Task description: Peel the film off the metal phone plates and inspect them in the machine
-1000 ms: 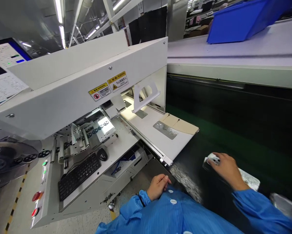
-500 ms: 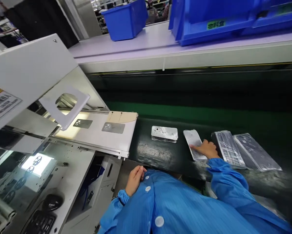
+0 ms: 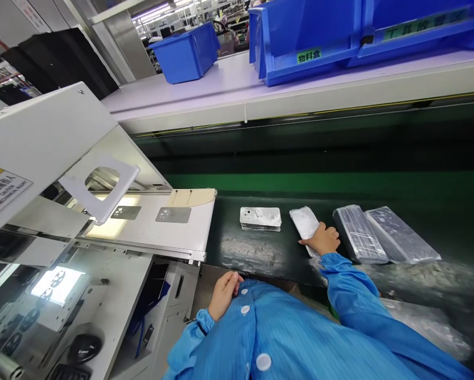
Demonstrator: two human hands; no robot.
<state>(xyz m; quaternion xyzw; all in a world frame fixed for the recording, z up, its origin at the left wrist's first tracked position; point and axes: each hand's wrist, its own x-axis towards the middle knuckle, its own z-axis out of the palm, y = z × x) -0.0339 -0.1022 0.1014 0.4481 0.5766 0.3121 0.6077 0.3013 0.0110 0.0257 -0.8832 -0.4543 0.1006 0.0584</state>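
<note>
My right hand is closed around the near part of a pale, phone-sized packet, thumb on its left edge and fingers on its right. The packet lies slanted on the dark green surface and looks film-wrapped; its near end is partly covered by the hand. Left of it sits a small stack of silvery phone back panels with camera holes. My left hand rests against the front of the blue smock, fingers curled together, with nothing visible in them.
Two plastic-wrapped packs lie right of my right hand. On the left, a machine's white platform carries two grey phone panels. Blue bins stand on the shelf behind. A clear plastic bag lies at lower right.
The camera view has shifted, so most things sit slightly further left. My right hand stays on the packet, its thumb now nearer the packet's left edge. My left hand has hardly moved.
</note>
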